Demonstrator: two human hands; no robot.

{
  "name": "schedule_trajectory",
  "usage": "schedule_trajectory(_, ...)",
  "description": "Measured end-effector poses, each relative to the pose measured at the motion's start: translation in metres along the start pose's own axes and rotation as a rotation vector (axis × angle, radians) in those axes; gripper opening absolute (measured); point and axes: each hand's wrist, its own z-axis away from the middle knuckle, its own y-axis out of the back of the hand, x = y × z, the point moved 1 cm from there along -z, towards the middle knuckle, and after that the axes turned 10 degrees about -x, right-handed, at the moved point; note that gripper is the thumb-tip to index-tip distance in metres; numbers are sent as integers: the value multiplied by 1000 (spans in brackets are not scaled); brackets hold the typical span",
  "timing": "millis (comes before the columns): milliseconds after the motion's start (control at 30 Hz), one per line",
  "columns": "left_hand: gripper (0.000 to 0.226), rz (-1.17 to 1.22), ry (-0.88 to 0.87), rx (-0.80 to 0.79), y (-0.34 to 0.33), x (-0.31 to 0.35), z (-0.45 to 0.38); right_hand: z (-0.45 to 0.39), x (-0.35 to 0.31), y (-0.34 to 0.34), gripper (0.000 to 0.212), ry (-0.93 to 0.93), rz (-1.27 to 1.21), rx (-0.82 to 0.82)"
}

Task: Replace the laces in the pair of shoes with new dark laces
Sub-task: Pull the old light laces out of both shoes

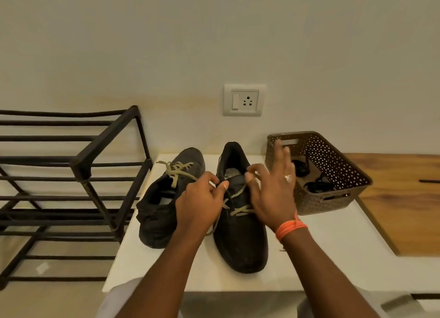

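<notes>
Two black shoes stand on the white table. The left shoe [157, 213] has its tan lace [177, 168] tied in a loose bow. The right shoe [240, 244] has a tan lace [238, 210], untied at the top. My left hand [200, 203] pinches one end of that lace between thumb and curled fingers, just above the shoe's tongue. My right hand [273, 191] pinches the other end with thumb and forefinger, its remaining fingers spread upward. Dark laces [319, 186] lie in the brown basket [338, 167].
A black metal shoe rack [78, 165] stands against the table's left side. The perforated brown basket sits at the back right of the table, close behind my right hand. A wooden surface [404, 198] adjoins on the right. A wall socket [244, 100] is above the shoes.
</notes>
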Motion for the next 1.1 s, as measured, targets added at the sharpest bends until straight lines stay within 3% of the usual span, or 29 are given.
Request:
schedule_trajectory(67,28,-14,-3,6,0,0,1,8,-13,-14,35,117,113,-300)
schedule_trajectory(133,27,-33,-5,11,0,0,1,10,-15,-19,40,108,127,-446)
schedule_trajectory(200,28,-56,-10,11,1,0,0,7,-10,-13,32,85,75,-387)
schedule_trajectory(333,30,-68,-25,26,2,2,-4,-1,21,19,25,-194,-104,149)
schedule_trajectory(400,31,-61,-20,22,1,3,-5,1,32,28,20,-268,-131,260)
schedule_trajectory(500,30,-52,-21,14,0,2,-6,6,16,15,25,-80,-57,116)
schedule_trajectory(600,30,-26,-24,14,2,-1,-4,12,-10,-7,22,123,90,-242)
schedule_trajectory(667,30,1,-23,25,2,-3,-3,13,-13,-14,26,105,87,-410)
schedule_trajectory(733,30,21,-21,34,1,-3,-3,12,-8,-9,26,59,-34,-387)
schedule_trajectory(867,32,2,-11,47,0,-2,-7,-1,24,22,18,-131,-270,93)
schedule_trajectory(900,32,1,-4,48,-1,-2,-6,-2,32,26,13,-169,-273,141)
schedule_trajectory(933,33,3,-3,55,-1,-1,-5,-2,35,27,11,-173,-261,104)
schedule_trajectory(1100,22,2,-147,89,2,6,3,6,20,9,52,6,-195,-262)
